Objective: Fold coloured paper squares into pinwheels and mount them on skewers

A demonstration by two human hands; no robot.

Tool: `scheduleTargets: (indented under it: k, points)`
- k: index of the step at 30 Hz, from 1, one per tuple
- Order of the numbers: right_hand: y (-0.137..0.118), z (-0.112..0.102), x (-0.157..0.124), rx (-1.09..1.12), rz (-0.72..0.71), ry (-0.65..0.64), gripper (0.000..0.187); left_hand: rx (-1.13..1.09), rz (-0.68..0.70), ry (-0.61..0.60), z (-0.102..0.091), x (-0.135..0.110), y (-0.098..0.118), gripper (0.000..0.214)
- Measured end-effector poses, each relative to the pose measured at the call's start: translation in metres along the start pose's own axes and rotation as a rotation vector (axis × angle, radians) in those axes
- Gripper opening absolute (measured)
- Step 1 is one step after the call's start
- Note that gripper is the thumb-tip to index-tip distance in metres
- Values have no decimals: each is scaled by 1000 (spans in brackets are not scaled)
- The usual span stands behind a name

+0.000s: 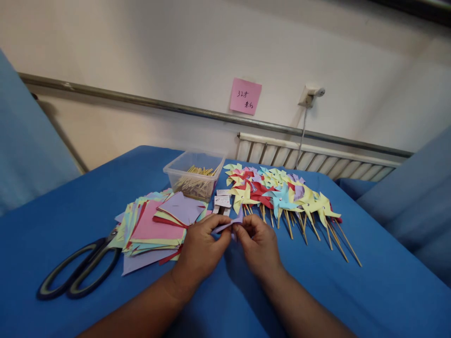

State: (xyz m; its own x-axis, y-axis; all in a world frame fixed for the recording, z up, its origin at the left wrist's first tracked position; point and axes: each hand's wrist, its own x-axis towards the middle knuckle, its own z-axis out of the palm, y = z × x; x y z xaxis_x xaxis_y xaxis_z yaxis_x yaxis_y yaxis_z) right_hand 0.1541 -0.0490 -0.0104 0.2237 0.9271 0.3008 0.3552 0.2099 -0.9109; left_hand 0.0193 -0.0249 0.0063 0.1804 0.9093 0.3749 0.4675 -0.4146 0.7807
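Observation:
A lilac paper pinwheel (239, 217), its blades partly folded, is held above the blue table between my two hands. My left hand (204, 241) pinches its left side with thumb and forefinger. From the other side my right hand (259, 241) grips it near the middle, fingers curled in. My fingers hide its centre, so I cannot see whether a pin is there. Just left of my hands lies a stack of coloured paper squares (155, 223), lilac and pink on top. Finished pinwheels (282, 197) on wooden sticks lie in rows to the right.
Black-handled scissors (82, 267) rest at the left, blades under the paper. Behind the stack stands a clear plastic box (195, 173) of wooden sticks. Small white boxes (221, 202) sit beside it. A radiator (313, 159) and a metal rail (158, 105) run along the wall.

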Motion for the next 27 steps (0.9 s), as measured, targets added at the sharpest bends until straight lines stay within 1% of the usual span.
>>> scheduleTargets:
  k: [2, 4, 5, 7, 9, 10, 12, 14, 18, 22, 25, 27]
  points:
    - [2, 2, 2, 54, 39, 37, 10, -21, -19, 3, -1, 1, 2, 16]
    - [4, 3, 5, 130, 79, 99, 24, -61, -48, 8, -2, 2, 4, 14]
    - [5, 4, 6, 199, 97, 110, 32, -92, -71, 4, -2, 3, 5, 14]
    - [7, 6, 10, 410, 148, 52, 40, -169, -124, -14, -3, 4, 7, 13]
    - [9, 7, 12, 621, 217, -69, 39, -246, -177, -32, -3, 6, 7, 12]
    - [10, 8, 12, 693, 255, -125, 36, -278, -198, -41, -2, 6, 7, 12]
    - [12, 8, 11, 774, 305, -175, 30, -325, -229, -58, -2, 7, 5, 13]
    - [14, 9, 10, 813, 316, -184, 27, -366, -260, -77, 0, 8, 2, 15]
    - [13, 10, 9, 814, 299, -190, 32, -483, -335, -86, 2, 9, -3, 18]
    - [9, 11, 9, 751, 263, -156, 29, -567, -368, -105, 3, 10, -8, 19]
    - [9, 11, 8, 614, 190, -115, 25, -610, -392, -111, 4, 11, -8, 20]
    - [9, 9, 7, 434, 108, -71, 19, -665, -410, -120, 5, 10, -7, 21]
